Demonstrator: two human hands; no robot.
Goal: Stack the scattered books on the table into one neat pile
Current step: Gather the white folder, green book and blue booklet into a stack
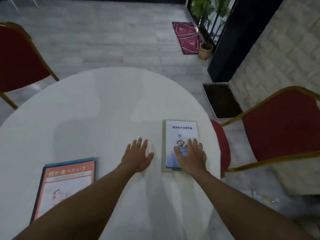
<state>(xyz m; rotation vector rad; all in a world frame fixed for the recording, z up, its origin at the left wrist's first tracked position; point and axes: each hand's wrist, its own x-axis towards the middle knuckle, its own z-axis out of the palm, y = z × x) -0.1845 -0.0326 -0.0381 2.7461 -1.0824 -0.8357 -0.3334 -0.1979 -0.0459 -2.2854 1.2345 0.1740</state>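
Observation:
A white booklet with a blue plane picture (180,134) lies on top of a pale green book (163,160) near the right edge of the round white table (97,104). My right hand (192,156) rests flat on the booklet's lower half, fingers spread. My left hand (138,155) lies flat and open on the bare tabletop just left of that pile, holding nothing. At the lower left an orange-covered book (69,177) sits on top of a dark blue one and a teal one; my left forearm crosses its lower corner.
Red chairs with gold frames stand at the left (19,61) and right (284,129) of the table. A white tray of dark soil (221,101), a potted plant (205,51) and a pink patterned mat (187,37) are on the floor beyond.

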